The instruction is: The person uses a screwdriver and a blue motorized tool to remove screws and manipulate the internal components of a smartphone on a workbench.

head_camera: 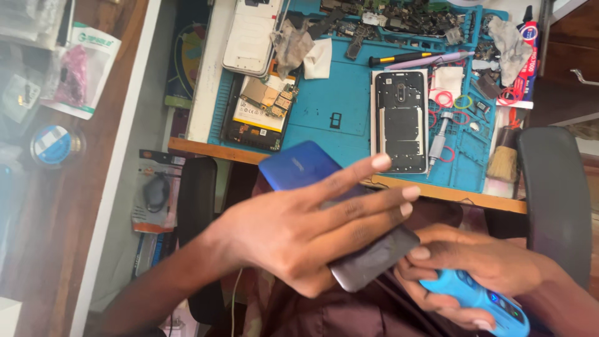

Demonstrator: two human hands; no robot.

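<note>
My left hand (299,228) lies flat across a blue phone back cover (298,163), fingers stretched to the right, holding it over my lap. The cover's grey lower end (374,262) sticks out under my palm. My right hand (477,265) grips a bright blue handheld tool (480,302) at the lower right, its fingertips touching the cover's grey end. On the teal work mat (331,103) lie an opened phone with its battery and board showing (259,112) and a black phone mid-frame (400,122).
A white phone shell (251,34) lies at the mat's top left. Screwdrivers (405,59), a small brush (502,159), coloured rubber bands (452,100), cloths and several loose parts crowd the mat's top and right. Black chair armrests (552,187) flank me. A wooden counter (56,206) with packets runs along the left.
</note>
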